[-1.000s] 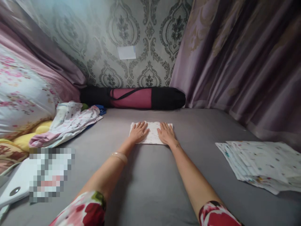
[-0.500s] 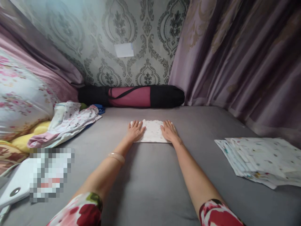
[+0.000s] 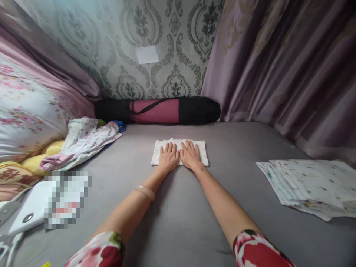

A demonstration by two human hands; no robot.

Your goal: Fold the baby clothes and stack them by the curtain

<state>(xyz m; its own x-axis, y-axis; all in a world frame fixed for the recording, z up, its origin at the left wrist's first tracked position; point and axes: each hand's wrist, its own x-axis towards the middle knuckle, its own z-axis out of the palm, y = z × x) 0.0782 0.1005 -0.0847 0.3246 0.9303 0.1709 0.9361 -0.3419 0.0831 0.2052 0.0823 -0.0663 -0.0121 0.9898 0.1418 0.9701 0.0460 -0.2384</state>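
Observation:
A folded white cloth with a faint print (image 3: 203, 150) lies flat on the grey sheet (image 3: 178, 215), in the middle of the view. My left hand (image 3: 168, 155) rests palm down on its left half, fingers spread. On the right half, my right hand (image 3: 190, 154) lies flat too, with the fingers apart. The thumbs meet or nearly meet near the cloth's centre. Neither hand grips anything. The cloth's side edges show beyond both hands.
A stack of folded printed cloths (image 3: 317, 185) lies at the right. At the left are crumpled clothes (image 3: 91, 139), a floral pillow (image 3: 25, 107) and a white device (image 3: 33, 204). A black and pink bag (image 3: 155, 110) lies along the wall.
Both hands have moved inward from the cloth's side edges to near its centre, still flat on it. The view has shifted slightly.

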